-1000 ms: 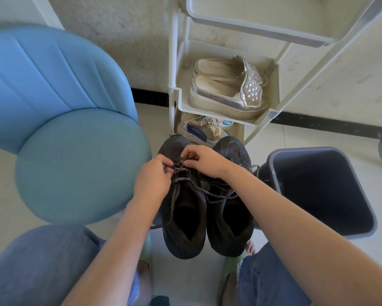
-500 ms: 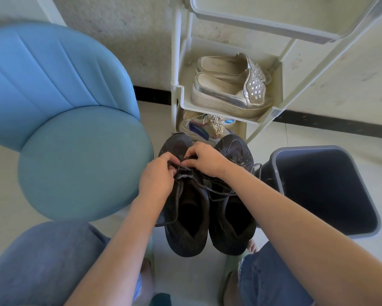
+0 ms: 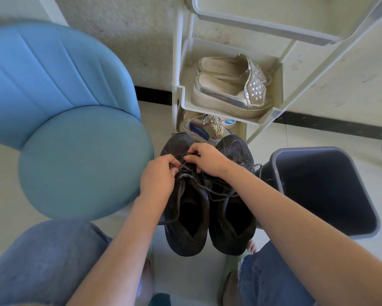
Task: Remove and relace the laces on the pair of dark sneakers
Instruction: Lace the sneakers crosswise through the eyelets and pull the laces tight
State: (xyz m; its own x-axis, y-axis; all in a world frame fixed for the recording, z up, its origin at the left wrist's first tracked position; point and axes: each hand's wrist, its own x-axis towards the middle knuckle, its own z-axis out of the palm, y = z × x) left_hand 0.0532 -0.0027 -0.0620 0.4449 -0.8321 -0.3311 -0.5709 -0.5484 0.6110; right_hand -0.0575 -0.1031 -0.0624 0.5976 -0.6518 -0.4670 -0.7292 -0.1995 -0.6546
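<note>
The left grip (image 3: 158, 175) is pinching the lace (image 3: 184, 173) at the forward eyelets of the left sneaker (image 3: 185, 219). The right grip (image 3: 207, 161) is pinching the same lace opposite, fingers curled. Both this sneaker and the right sneaker (image 3: 232, 219) are standing on the floor just in front of the shoe rack (image 3: 264, 119), toes pointing toward it. The step is probably calling for working 1 crossing at a time, keeping slack even on both 2 ends. No brand, label or writing is showing legibly.
</note>
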